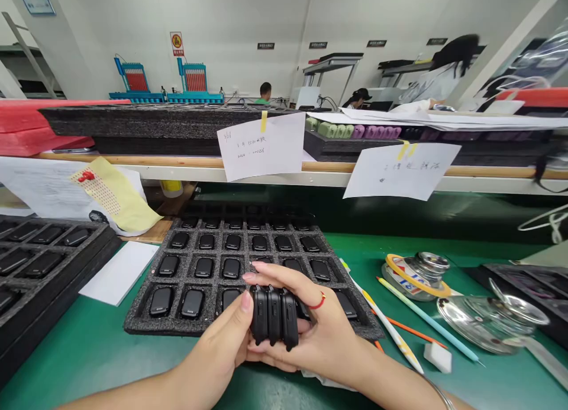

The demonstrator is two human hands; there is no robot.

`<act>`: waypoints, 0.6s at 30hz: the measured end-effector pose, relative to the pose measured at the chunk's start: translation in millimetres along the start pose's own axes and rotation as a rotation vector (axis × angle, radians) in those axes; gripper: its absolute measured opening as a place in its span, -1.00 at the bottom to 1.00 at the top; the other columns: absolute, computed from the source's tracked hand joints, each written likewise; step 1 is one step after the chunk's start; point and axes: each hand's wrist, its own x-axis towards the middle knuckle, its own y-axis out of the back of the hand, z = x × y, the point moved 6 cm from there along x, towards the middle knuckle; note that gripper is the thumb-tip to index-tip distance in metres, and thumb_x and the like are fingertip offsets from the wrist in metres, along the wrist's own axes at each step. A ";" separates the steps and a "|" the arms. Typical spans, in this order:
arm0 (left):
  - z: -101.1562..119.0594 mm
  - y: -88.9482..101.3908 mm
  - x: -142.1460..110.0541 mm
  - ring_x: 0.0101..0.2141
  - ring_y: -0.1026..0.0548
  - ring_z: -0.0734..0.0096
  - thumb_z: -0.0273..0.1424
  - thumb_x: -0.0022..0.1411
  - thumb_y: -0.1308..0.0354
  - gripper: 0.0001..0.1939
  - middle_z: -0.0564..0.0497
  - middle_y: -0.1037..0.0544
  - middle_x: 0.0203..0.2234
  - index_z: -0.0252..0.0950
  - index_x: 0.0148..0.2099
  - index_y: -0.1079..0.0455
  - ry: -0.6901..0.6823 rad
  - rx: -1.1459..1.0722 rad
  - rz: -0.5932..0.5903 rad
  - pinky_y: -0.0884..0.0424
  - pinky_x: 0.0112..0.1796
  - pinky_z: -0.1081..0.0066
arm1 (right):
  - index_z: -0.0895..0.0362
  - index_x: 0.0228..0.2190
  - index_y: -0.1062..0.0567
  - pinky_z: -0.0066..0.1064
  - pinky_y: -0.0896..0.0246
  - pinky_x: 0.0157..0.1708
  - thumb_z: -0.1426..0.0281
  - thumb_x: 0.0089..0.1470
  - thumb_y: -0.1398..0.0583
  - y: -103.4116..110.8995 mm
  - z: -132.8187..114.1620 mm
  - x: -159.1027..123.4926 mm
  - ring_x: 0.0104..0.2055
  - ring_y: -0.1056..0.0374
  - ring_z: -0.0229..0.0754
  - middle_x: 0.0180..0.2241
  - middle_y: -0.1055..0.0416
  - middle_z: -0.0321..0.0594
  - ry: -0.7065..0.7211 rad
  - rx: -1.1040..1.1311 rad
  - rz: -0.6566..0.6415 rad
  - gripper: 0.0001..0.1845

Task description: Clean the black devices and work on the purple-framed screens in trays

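Observation:
My left hand (217,345) and my right hand (310,321) together grip a row of three small black plastic devices (274,315), held side by side on edge. My right fingers curl over the top of the row, while my left fingers and thumb press its near end. Just beneath my hands lies a black foam tray (146,321) with rows of square pockets. Most visible pockets hold a similar black device (231,268) lying flat. My hands hide the tray's front middle part.
A second foam tray (48,262) with devices stands to the left. On the green bench (479,386) to the right lie pens, a white eraser (437,357) and glass dishes (492,318). Paper notes (261,145) hang from a shelf ahead, and people work farther back.

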 end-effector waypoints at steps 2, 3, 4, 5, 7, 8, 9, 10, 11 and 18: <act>-0.9 -0.1 -0.8 -0.21 -0.64 0.13 0.12 0.23 -0.16 -0.34 -0.16 -0.66 -0.16 -0.28 0.15 -0.47 -0.003 0.010 0.004 -0.48 -0.04 0.11 | -0.24 0.29 -0.16 -0.52 -0.59 -0.28 0.48 -0.06 -0.46 -1.1 1.7 -2.1 0.08 -0.50 -0.07 0.12 -0.47 -0.19 -0.028 0.041 -0.032 0.01; -1.0 -0.5 -1.2 -0.25 -0.64 0.16 0.12 0.22 -0.17 -0.33 -0.15 -0.66 -0.19 -0.27 0.15 -0.47 -0.004 0.013 0.001 -0.49 -0.05 0.11 | -0.24 0.30 -0.12 -0.52 -0.59 -0.28 0.48 -0.05 -0.45 -1.3 1.8 -2.9 0.05 -0.52 -0.08 0.11 -0.47 -0.18 -0.028 0.043 -0.043 0.02; -0.9 -0.9 -1.6 -0.28 -0.64 0.18 0.12 0.22 -0.18 -0.34 -0.13 -0.67 -0.22 -0.27 0.15 -0.47 -0.005 0.016 -0.002 -0.49 -0.06 0.12 | -0.23 0.31 -0.10 -0.51 -0.59 -0.27 0.47 -0.05 -0.45 -1.1 1.6 -3.5 0.03 -0.53 -0.08 0.11 -0.47 -0.17 -0.021 0.036 -0.048 0.04; -0.5 -1.2 -1.9 -0.30 -0.64 0.20 0.11 0.22 -0.19 -0.35 -0.12 -0.67 -0.23 -0.27 0.14 -0.48 -0.008 0.017 -0.004 -0.50 -0.07 0.13 | -0.22 0.32 -0.08 -0.50 -0.59 -0.25 0.47 -0.05 -0.45 -0.6 1.2 -3.8 0.02 -0.53 -0.09 0.10 -0.47 -0.16 -0.011 0.026 -0.048 0.05; 1.1 -2.4 -2.2 -0.31 -0.63 0.22 0.10 0.22 -0.19 -0.38 -0.11 -0.67 -0.22 -0.25 0.12 -0.49 -0.011 0.018 -0.013 -0.50 -0.09 0.15 | -0.20 0.33 -0.06 -0.46 -0.59 -0.22 0.46 -0.07 -0.46 0.5 0.0 -4.1 0.01 -0.53 -0.08 0.09 -0.49 -0.16 0.018 0.002 -0.041 0.09; 2.3 -3.1 -2.1 -0.29 -0.63 0.22 0.09 0.23 -0.19 -0.40 -0.11 -0.66 -0.20 -0.25 0.10 -0.49 -0.014 0.017 -0.018 -0.51 -0.10 0.17 | -0.20 0.33 -0.05 -0.45 -0.59 -0.20 0.46 -0.08 -0.47 0.6 -0.2 -4.1 0.00 -0.54 -0.08 0.08 -0.49 -0.16 0.027 -0.009 -0.040 0.10; 3.9 -3.6 -1.8 -0.26 -0.63 0.22 0.08 0.25 -0.19 -0.43 -0.12 -0.66 -0.17 -0.25 0.08 -0.50 -0.022 0.019 -0.018 -0.51 -0.10 0.19 | -0.19 0.34 -0.04 -0.45 -0.59 -0.21 0.47 -0.08 -0.47 0.6 0.0 -4.1 -0.01 -0.54 -0.09 0.08 -0.49 -0.16 0.028 -0.015 -0.040 0.12; 5.7 -4.2 -1.3 -0.23 -0.62 0.21 0.07 0.25 -0.19 -0.45 -0.13 -0.65 -0.15 -0.26 0.06 -0.51 -0.032 0.029 -0.018 -0.51 -0.10 0.21 | -0.20 0.34 -0.03 -0.47 -0.59 -0.22 0.48 -0.09 -0.47 0.3 0.6 -4.1 -0.02 -0.55 -0.09 0.08 -0.49 -0.16 0.025 -0.015 -0.041 0.14; 7.6 -4.7 -0.7 -0.18 -0.62 0.19 0.05 0.24 -0.22 -0.46 -0.14 -0.64 -0.13 -0.27 0.04 -0.51 -0.045 0.048 -0.015 -0.50 -0.09 0.22 | -0.20 0.35 -0.02 -0.48 -0.59 -0.23 0.50 -0.10 -0.47 -0.4 1.6 -4.2 -0.03 -0.56 -0.10 0.09 -0.49 -0.17 0.017 -0.009 -0.045 0.15; 4.5 0.1 6.9 -0.05 -0.59 0.07 -0.25 0.03 -0.48 -0.47 -0.18 -0.63 -0.11 -0.30 -0.01 -0.39 -0.083 0.182 0.051 -0.47 0.01 0.15 | -0.18 0.34 -0.09 -0.42 -0.55 -0.13 0.53 -0.15 -0.45 -10.1 20.4 -4.5 0.04 -0.53 -0.06 0.04 -0.54 -0.23 -0.144 0.097 -0.062 0.13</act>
